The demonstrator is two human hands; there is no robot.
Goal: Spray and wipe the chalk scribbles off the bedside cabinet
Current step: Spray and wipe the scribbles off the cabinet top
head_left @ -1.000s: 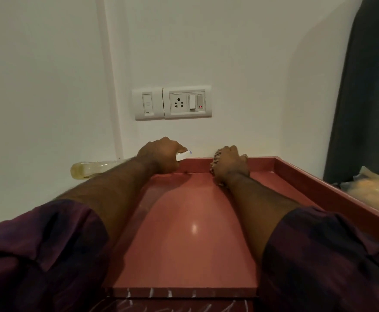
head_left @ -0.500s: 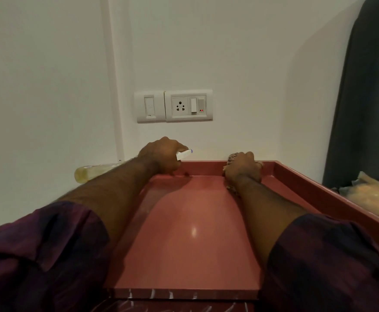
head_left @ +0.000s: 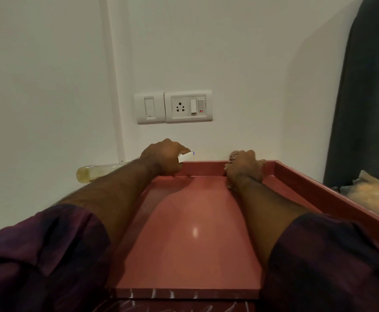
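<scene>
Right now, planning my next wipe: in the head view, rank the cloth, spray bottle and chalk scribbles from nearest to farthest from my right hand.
1. cloth: held under the right hand.
2. spray bottle: leftward, in the left hand.
3. chalk scribbles: on the cabinet front edge.

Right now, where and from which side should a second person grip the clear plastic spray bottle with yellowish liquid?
Grip its round body from the left: the clear plastic spray bottle lies sideways, base end bare beyond the forearm, while the left hand covers its neck and the white nozzle points right.
</scene>
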